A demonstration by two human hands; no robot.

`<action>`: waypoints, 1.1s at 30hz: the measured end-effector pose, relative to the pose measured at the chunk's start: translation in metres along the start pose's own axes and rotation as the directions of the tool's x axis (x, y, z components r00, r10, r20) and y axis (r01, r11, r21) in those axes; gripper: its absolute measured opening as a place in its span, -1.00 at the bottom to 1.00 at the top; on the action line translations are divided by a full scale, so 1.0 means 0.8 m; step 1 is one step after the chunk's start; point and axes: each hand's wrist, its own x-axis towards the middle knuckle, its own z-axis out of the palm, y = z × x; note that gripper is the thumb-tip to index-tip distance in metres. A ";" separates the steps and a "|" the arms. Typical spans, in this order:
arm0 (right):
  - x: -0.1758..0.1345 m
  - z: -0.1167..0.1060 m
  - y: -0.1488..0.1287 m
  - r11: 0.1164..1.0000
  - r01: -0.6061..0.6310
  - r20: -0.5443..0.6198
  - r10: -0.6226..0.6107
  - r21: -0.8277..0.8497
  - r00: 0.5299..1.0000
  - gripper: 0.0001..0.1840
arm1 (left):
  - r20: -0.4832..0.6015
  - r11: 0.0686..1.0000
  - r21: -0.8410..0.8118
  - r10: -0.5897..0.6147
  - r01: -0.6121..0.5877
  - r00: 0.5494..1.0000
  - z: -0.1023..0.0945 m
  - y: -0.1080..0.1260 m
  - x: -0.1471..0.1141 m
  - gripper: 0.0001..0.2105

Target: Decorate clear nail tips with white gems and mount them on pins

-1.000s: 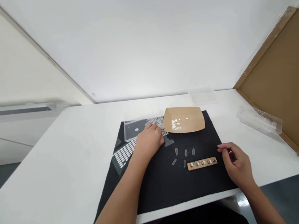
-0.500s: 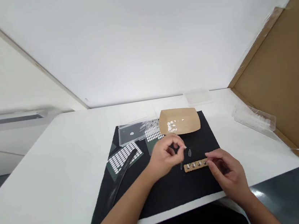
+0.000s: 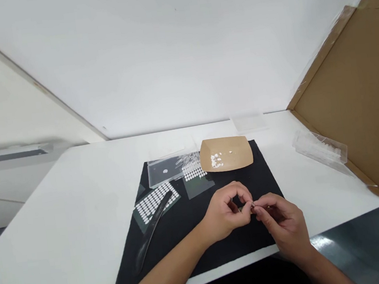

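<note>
Now both hands' fingers (image 3: 248, 199) pinch the mostly hidden strip (image 3: 252, 208), lying left-right.

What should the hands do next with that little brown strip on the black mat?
Probably press the tiny piece down onto the brown strip. Both hands, left and right, meet right over it on the black mat, fingertips pinched together, so something small seems ready to go on. The piece itself is too small to make out.
</note>
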 end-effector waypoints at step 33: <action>0.003 -0.077 0.080 0.725 0.404 0.173 -0.375 -0.557 0.911 -0.79 | -0.187 0.635 0.769 0.122 0.069 0.975 0.090 -0.012 -0.028 -0.87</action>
